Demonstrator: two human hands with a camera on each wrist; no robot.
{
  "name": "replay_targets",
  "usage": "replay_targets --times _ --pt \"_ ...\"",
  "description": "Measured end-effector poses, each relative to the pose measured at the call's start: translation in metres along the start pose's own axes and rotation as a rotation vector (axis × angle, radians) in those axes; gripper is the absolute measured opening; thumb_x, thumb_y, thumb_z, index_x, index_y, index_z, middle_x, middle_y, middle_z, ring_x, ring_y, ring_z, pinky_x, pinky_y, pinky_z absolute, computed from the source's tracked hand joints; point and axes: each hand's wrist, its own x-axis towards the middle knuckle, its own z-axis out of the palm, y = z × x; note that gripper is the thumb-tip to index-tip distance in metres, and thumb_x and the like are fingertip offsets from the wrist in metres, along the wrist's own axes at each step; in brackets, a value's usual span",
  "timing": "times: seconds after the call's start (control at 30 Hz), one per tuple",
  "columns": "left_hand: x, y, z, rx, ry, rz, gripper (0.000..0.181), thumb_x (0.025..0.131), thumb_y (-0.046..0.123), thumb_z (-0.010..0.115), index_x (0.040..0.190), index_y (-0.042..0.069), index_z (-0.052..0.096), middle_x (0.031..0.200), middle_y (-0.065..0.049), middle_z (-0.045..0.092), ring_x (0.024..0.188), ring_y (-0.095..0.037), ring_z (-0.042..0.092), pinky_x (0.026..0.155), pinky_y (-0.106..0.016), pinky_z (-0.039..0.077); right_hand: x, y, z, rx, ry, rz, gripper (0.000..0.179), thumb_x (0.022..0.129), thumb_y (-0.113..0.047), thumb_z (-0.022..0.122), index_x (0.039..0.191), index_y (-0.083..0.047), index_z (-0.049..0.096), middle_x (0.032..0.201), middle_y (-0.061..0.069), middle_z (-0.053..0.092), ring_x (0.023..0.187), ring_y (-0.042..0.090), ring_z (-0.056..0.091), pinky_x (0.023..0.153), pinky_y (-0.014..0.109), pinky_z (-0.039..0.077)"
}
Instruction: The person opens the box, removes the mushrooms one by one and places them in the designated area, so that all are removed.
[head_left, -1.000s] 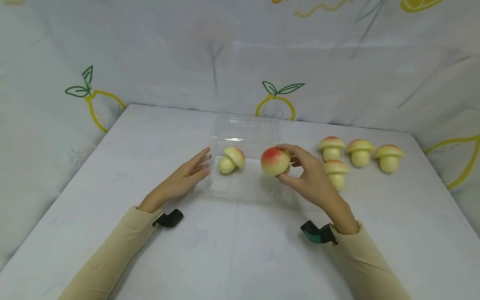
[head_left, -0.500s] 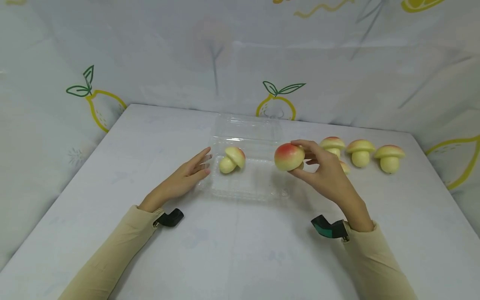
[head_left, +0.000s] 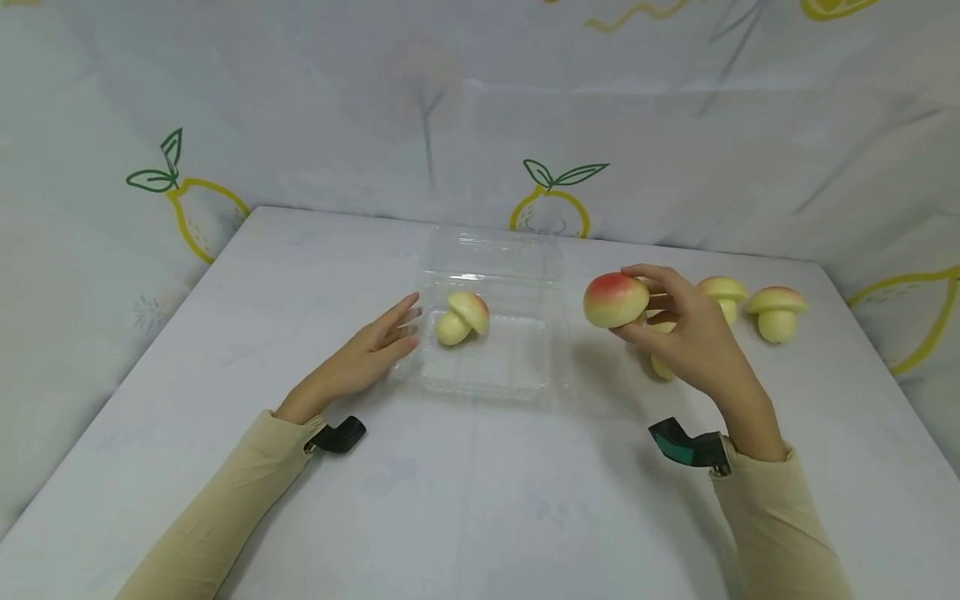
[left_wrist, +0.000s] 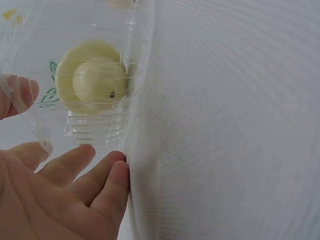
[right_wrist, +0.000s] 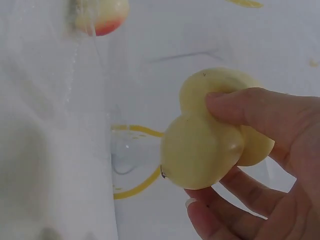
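Observation:
My right hand [head_left: 690, 333] pinches a toy mushroom [head_left: 615, 300] between thumb and fingers, raised over the table to the right of a clear plastic clamshell box [head_left: 491, 385]. Its red-topped cap faces left in the head view; the right wrist view shows the pale yellow underside and rounded stem [right_wrist: 200, 152]. My left hand [head_left: 360, 358] lies at the box's left side, fingers extended and holding nothing. Inside the box, on its left, a second toy mushroom [head_left: 469, 312] lies tilted. Through the plastic, the left wrist view shows that mushroom's stem end [left_wrist: 97, 82].
On the right of the white table [head_left: 465, 500] stand more toy mushrooms [head_left: 777, 317], stems down, some partly hidden behind my right hand. The box's lid [head_left: 491, 250] is folded back toward the printed cloth backdrop [head_left: 337, 108].
My right hand has carried the mushroom rightward and slightly away, from over the box to beside it. My left hand and the mushroom in the box have stayed in place.

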Motion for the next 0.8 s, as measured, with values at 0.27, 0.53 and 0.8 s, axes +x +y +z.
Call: replay_targets --times 0.27,0.53,0.8 --pt "-0.001 0.001 -0.001 0.008 0.0 -0.008 0.067 0.106 0.031 0.047 0.161 0.021 0.009 0.164 -0.013 0.026 0.146 -0.039 0.034 0.119 -0.055 0.03 -0.006 0.006 -0.029 -0.032 -0.01 0.125 0.062 0.085 -0.018 0.079 0.14 -0.021 0.05 0.121 0.007 0.06 0.087 -0.005 0.06 0.073 0.008 0.048" --pt "-0.002 0.002 0.0 0.013 0.0 -0.008 0.067 0.106 0.028 0.046 0.161 0.021 0.008 0.164 -0.014 0.025 0.146 -0.04 0.034 0.119 -0.055 0.03 -0.011 0.018 -0.047 -0.015 -0.011 0.22 0.066 0.088 -0.025 0.076 0.145 -0.024 0.043 0.125 0.001 0.054 0.092 -0.01 0.059 0.074 0.005 0.047" --pt "-0.002 0.002 0.0 0.007 -0.007 -0.003 0.066 0.107 0.028 0.045 0.161 0.021 0.008 0.164 -0.014 0.025 0.147 -0.041 0.033 0.119 -0.056 0.029 -0.017 0.038 -0.064 -0.04 -0.017 0.294 0.068 0.09 -0.03 0.074 0.147 -0.025 0.037 0.125 -0.006 0.05 0.091 -0.017 0.055 0.072 0.004 0.043"
